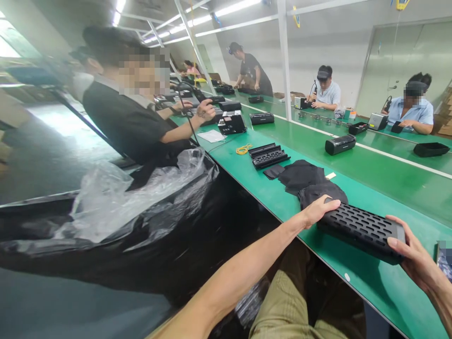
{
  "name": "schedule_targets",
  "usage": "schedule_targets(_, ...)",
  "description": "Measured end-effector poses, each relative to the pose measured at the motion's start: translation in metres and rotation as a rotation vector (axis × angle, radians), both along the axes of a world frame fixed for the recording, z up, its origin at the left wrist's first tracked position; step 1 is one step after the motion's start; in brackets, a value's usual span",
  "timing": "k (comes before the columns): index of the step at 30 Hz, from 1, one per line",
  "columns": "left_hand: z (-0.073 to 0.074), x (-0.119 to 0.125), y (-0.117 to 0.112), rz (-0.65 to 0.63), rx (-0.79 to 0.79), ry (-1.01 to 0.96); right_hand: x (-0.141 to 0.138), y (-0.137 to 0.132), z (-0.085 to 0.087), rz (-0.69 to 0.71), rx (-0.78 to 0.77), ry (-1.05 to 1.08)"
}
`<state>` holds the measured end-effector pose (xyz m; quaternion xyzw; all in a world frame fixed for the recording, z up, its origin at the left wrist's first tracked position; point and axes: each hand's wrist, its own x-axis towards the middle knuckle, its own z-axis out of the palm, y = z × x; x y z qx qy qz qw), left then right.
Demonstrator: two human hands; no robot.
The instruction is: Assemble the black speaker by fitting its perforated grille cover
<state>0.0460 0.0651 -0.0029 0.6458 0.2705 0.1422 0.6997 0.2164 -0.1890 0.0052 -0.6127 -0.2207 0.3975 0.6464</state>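
Observation:
Both my hands hold a long black perforated speaker casing (pixel 360 230) on the green workbench (pixel 367 278). My left hand (pixel 319 212) grips its left end from above. My right hand (pixel 413 249) wraps its right end. Just beyond my left hand lie black fabric pieces (pixel 303 176), one touching the casing's far side. Farther along the bench are a small black pad (pixel 273 172) and a pair of black perforated casing parts (pixel 268 156).
A co-worker in a black shirt (pixel 130 113) works at the left end of the bench, beside a black plastic bag lined with clear film (pixel 141 212). A yellow cable coil (pixel 244 149) and a black boxed device (pixel 231 125) sit on the bench. Other workers sit at a parallel bench beyond.

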Motion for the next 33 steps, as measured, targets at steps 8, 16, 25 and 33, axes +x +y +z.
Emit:
schedule_targets(8, 0.0, -0.025, -0.012, -0.026, 0.313, -0.074, -0.007, -0.02, -0.003, 0.07, 0.034, -0.196)
schedule_targets(16, -0.071, -0.034, -0.014, -0.067, 1.201, -0.624, 0.028, -0.007, -0.025, 0.013, -0.02, -0.504)
schedule_targets(25, -0.083, -0.102, -0.032, -0.127, 1.135, -0.598, -0.025, -0.045, -0.052, -0.085, -0.177, -1.041)
schedule_targets(33, -0.086, -0.102, -0.083, -0.039, 0.847, -0.619, -0.036, -0.064, -0.049, -0.053, -0.123, -1.117)
